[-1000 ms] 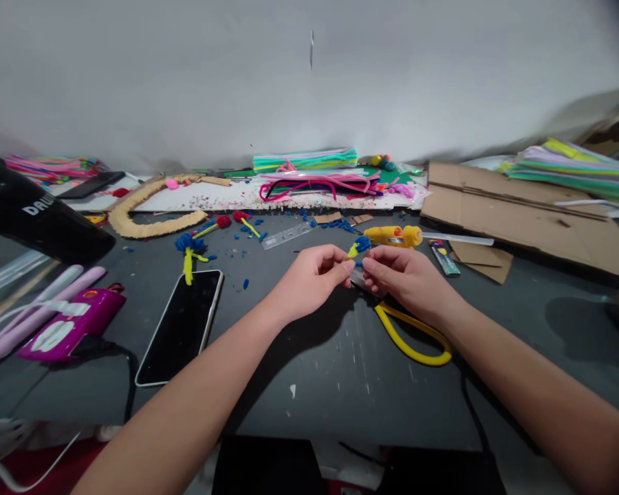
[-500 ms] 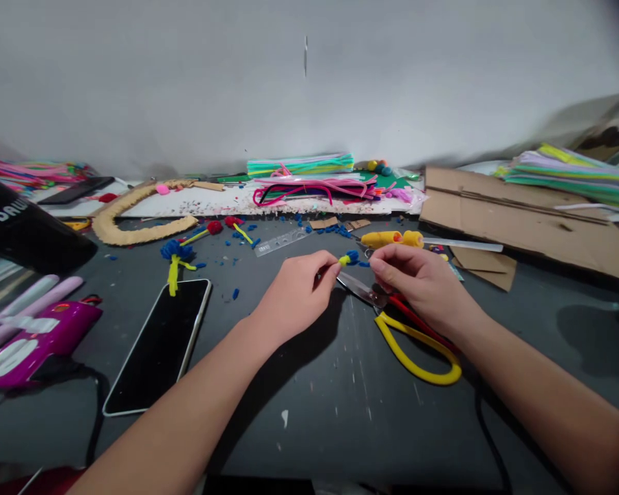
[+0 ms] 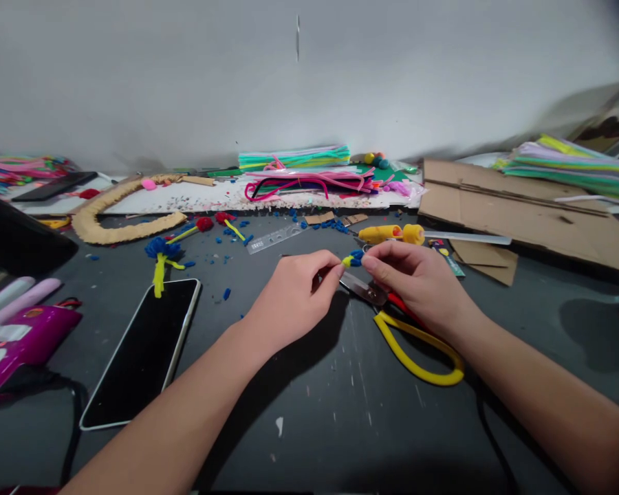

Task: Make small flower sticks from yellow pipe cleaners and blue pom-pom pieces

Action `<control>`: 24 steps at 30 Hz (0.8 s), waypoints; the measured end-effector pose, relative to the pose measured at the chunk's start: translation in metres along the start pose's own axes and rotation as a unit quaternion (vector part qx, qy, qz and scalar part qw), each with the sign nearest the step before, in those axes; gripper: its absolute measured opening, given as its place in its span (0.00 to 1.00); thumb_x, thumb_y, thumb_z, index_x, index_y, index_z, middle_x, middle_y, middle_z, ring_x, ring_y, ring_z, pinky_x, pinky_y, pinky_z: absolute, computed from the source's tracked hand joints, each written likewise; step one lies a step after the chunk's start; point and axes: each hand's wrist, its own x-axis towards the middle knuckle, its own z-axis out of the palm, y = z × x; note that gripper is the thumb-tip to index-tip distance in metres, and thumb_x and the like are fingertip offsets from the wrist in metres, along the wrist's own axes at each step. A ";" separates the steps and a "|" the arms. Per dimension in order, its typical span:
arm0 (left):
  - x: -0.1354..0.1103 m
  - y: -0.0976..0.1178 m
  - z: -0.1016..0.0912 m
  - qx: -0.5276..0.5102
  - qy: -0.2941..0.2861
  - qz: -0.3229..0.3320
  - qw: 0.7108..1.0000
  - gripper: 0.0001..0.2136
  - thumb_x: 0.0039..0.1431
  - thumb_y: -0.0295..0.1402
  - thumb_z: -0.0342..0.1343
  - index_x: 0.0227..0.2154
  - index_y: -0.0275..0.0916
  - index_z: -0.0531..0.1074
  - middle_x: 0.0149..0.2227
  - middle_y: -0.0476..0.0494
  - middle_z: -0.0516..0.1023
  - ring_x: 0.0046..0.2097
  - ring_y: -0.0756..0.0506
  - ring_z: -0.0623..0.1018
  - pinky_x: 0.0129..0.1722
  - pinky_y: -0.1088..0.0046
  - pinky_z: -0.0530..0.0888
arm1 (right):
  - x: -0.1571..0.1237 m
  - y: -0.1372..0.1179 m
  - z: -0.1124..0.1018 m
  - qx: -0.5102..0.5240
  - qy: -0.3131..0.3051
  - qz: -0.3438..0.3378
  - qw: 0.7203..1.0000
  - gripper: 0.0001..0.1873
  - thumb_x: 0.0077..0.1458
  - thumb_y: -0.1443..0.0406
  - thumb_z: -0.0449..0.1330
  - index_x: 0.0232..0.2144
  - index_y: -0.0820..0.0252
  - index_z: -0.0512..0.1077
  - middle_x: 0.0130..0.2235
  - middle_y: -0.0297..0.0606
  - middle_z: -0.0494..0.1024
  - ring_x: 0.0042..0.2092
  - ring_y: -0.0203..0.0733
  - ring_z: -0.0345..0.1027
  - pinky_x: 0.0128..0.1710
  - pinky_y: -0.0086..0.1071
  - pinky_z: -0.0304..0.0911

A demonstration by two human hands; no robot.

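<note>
My left hand point(image 3: 307, 285) is closed, pinching a small yellow-and-blue pipe cleaner flower point(image 3: 348, 260) between thumb and forefinger. From the other side, my right hand point(image 3: 415, 275) pinches a blue pipe cleaner piece point(image 3: 357, 255) against the flower's blue end. Scissors point(image 3: 417, 357) with one yellow and one red handle lie on the table under my hands, partly covered by my right hand. On the left, a finished-looking blue flower with yellow stem point(image 3: 159, 258) rests at the top edge of a phone point(image 3: 142, 357).
A purple glue gun point(image 3: 36, 337) and a black bottle point(image 3: 20, 234) stand at left. Behind are a clear ruler point(image 3: 274, 238), blue scraps, a tan curved form point(image 3: 98, 230), pipe cleaner bundles point(image 3: 294, 159), a yellow-handled tool point(image 3: 379, 234) and cardboard point(image 3: 516, 227).
My right hand's fingertips have moved left, bringing the blue piece up against the flower in my left hand. The view has turned slightly to the right.
</note>
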 end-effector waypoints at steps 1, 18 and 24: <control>0.000 0.000 0.000 -0.001 0.002 0.000 1.000 0.11 0.66 0.36 0.49 0.33 0.38 0.74 0.28 0.51 0.76 0.28 0.53 0.69 0.31 0.73 0.62 | 0.000 0.000 0.000 -0.002 0.000 0.001 1.000 0.10 0.53 0.58 0.65 0.32 0.59 0.75 0.27 0.32 0.72 0.26 0.33 0.62 0.25 0.28 0.60; 0.000 -0.001 0.000 0.012 0.006 0.013 1.000 0.10 0.65 0.35 0.50 0.33 0.39 0.75 0.29 0.51 0.77 0.29 0.52 0.69 0.31 0.73 0.62 | 0.001 0.000 -0.005 -0.036 -0.023 0.023 0.999 0.13 0.54 0.55 0.65 0.31 0.58 0.74 0.27 0.34 0.73 0.25 0.35 0.65 0.24 0.30 0.63; -0.001 -0.001 0.000 0.011 0.005 0.016 1.000 0.10 0.66 0.34 0.50 0.33 0.39 0.75 0.29 0.50 0.77 0.29 0.52 0.70 0.32 0.73 0.63 | 0.000 -0.001 -0.004 -0.053 -0.018 0.017 0.998 0.13 0.54 0.54 0.64 0.30 0.59 0.74 0.25 0.34 0.73 0.24 0.35 0.66 0.24 0.30 0.63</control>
